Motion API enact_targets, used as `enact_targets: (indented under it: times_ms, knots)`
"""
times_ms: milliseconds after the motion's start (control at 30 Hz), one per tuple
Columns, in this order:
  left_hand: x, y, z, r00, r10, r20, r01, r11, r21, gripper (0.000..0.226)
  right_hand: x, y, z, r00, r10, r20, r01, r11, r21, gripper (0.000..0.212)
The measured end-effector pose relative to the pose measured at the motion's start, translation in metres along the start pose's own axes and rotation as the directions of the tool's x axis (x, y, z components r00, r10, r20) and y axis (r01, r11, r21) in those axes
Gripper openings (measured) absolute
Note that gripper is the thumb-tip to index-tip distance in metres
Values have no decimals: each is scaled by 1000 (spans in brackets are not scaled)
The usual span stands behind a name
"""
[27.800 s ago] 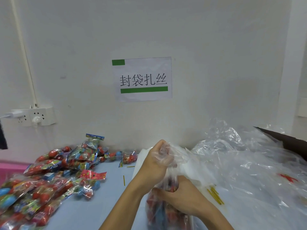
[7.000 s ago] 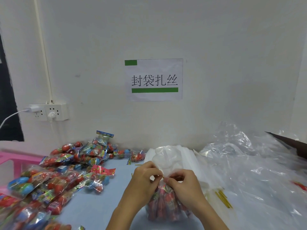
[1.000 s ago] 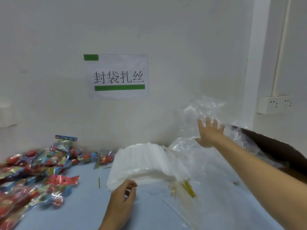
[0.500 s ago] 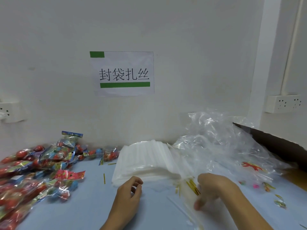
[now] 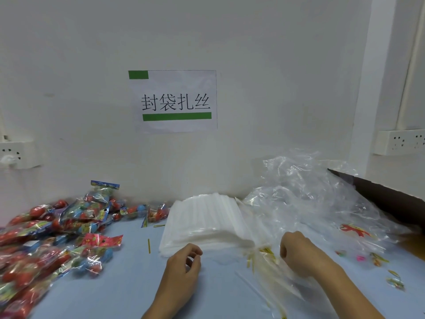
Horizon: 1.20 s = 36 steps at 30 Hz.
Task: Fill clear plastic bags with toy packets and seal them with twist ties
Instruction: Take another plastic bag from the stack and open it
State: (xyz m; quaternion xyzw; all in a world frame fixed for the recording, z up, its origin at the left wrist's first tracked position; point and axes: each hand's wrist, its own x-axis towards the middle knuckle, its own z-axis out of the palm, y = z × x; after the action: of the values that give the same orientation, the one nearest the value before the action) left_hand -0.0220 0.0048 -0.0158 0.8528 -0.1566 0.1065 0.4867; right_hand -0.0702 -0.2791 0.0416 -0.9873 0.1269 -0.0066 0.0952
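Left hand (image 5: pixel 182 261) loosely curled, empty, at bag stack (image 5: pixel 204 221); right hand (image 5: pixel 299 252) curled beside twist ties (image 5: pixel 264 255), grasp unclear. Next: peel off one bag.

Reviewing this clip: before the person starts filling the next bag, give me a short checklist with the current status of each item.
1. Fresh bags to hand: ok. The stack of clear bags lies just beyond the left hand.
2. Toy packets within reach: ok. The pile of toy packets sits on the left side of the table.
3. Twist ties available: ok. Yellow twist ties lie beside the right hand; one loose tie lies left of the stack.
4. Left hand free: ok, fingers loosely curled, holding nothing.
5. Right hand free: cannot tell; its fingertips are hidden among crumpled plastic.
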Motion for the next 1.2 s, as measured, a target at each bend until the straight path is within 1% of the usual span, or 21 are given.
enact_targets:
  times_ms: [33, 133, 267, 300, 367, 433, 500, 533, 600, 633, 667, 800, 867, 900, 933, 967, 1033, 1067, 1100, 1133, 1200]
  knots:
    - [0, 0, 0, 1000, 1, 0, -1, 1000, 4, 22, 0, 0, -1, 1000, 3, -11, -3, 1000, 9, 20]
    - [1, 1, 1, 1000, -1, 3, 1, 1000, 9, 23, -1, 1, -5, 997, -2, -74, 2, 1000, -1, 11]
    - [1, 0, 1, 1000, 6, 2, -6, 1000, 1, 23, -3, 5, -15, 982, -6, -187, 12, 999, 34, 18]
    - [1, 1, 1, 1000, 5, 3, -5, 1000, -3, 23, -3, 5, -17, 982, -8, -189, 25, 996, 89, 20]
    - [1, 1, 1, 1000, -3, -2, 3, 1000, -8, 23, -5, 7, -21, 984, -24, -177, 78, 948, 308, 24]
    - [1, 2, 1, 1000, -9, -4, 9, 1000, -16, 23, -7, 8, -25, 983, -17, -182, 117, 824, 555, 24]
    - [1, 4, 1, 1000, -2, 1, 2, 1000, -18, 23, -7, 6, -27, 979, 44, -200, 118, 678, 725, 22]
    - [0, 5, 0, 1000, 4, 4, -4, 1000, -18, 22, -6, 5, -27, 976, 83, -203, 118, 585, 802, 20]
    - [-2, 10, 0, 1000, 25, -2, -25, 1000, -18, 22, -4, 2, -27, 973, 156, -170, 105, 352, 930, 17]
    - [-3, 14, 0, 999, 43, -7, -43, 999, -25, 23, -3, -1, -27, 972, 179, -149, 102, 248, 964, 16]
    - [-5, 19, 1, 999, 53, -9, -53, 998, -36, 23, -1, -2, -29, 971, 194, -137, 104, 172, 980, 17]
    - [-12, 40, 5, 996, 90, 8, -87, 980, -181, 23, 8, -12, -25, 975, 172, -142, 141, 17, 990, 24]
    - [-15, 49, 6, 994, 101, 52, -78, 941, -329, 13, 6, -24, -21, 982, 120, -148, 156, -60, 986, 21]
    - [-15, 54, 6, 990, 101, 102, -48, 904, -425, 6, 2, -32, -18, 977, 101, -189, 198, -93, 976, 18]
    - [-15, 56, 6, 983, 93, 159, -2, 869, -494, 22, -3, -41, -13, 964, 96, -247, 256, -95, 962, 17]
    - [-15, 56, 5, 962, 97, 253, 61, 833, -551, 43, -9, -51, -7, 946, 106, -308, 314, -44, 949, 15]
    - [-15, 55, 4, 890, 137, 435, 168, 789, -591, 79, -21, -70, 8, 903, 107, -416, 402, 131, 906, 13]
    - [-16, 54, 3, 849, 160, 503, 196, 789, -582, 90, -25, -77, 16, 889, 71, -452, 431, 203, 879, 12]
    - [-16, 55, 3, 828, 179, 532, 199, 794, -575, 94, -28, -85, 25, 884, 14, -467, 448, 259, 856, 12]
    - [-17, 54, 6, 835, 170, 523, 192, 801, -567, 92, -31, -90, 32, 885, -60, -463, 457, 310, 834, 11]
    - [-17, 55, 10, 917, 65, 394, 159, 845, -510, 73, -34, -98, 43, 869, -210, -448, 494, 405, 770, 20]
